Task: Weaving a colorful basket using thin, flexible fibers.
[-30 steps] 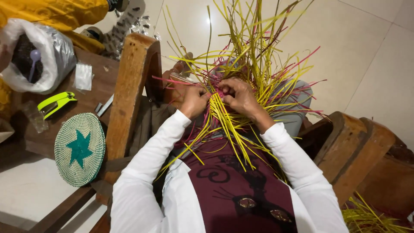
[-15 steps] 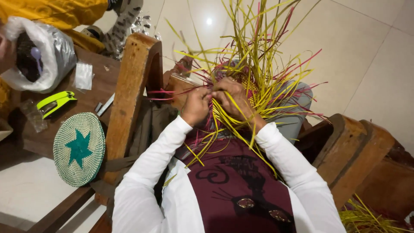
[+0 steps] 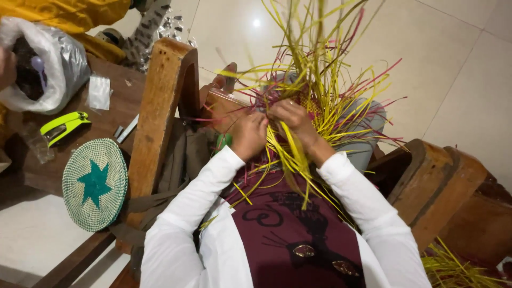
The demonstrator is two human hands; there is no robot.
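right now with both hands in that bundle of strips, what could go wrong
1. The long yellow and pink weaving strips spray loosely upward toward the camera, so stray ends could poke the face.
2. The left hand and right hand pinch close together at the tangled centre; a slip might loosen the weave.
3. Loose strips hang down over the maroon patterned garment and may snag or kink.

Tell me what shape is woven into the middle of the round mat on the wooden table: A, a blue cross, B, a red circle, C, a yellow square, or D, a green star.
D: the round woven mat, lying on the wooden table, shows a green five-pointed star at its centre.
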